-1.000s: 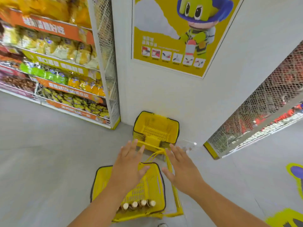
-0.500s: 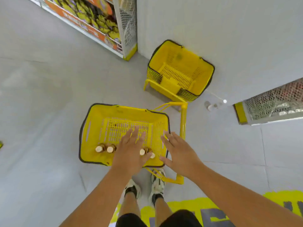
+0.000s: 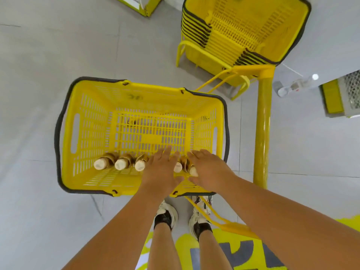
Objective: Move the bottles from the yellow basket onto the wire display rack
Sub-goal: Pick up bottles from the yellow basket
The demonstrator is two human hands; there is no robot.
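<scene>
Seen from above, a yellow basket (image 3: 124, 88) with a dark rim sits on the grey floor (image 3: 39, 55) just in front of the person's feet in white sneakers (image 3: 166, 213). Along its near wall stands a row of brown bottles (image 3: 120, 162) with pale caps, three plainly visible toward the left and two more showing between and under the hands. The left hand (image 3: 160, 170) reaches down into the basket with fingers straight and close together, palm down, over the middle of the row; whether it touches a bottle cannot be told. The right hand (image 3: 208, 170) hovers just beside it, fingers also extended and relaxed, over the rightmost bottles; neither hand is curled round anything. A yellow pole (image 3: 263, 133) rises to the right of the basket, with thin yellow handles (image 3: 220, 78) near it. Beyond, against the white wall, is a stack of empty yellow baskets (image 3: 243, 32). Yellow floor markings (image 3: 187, 240) lie under the person's legs.
</scene>
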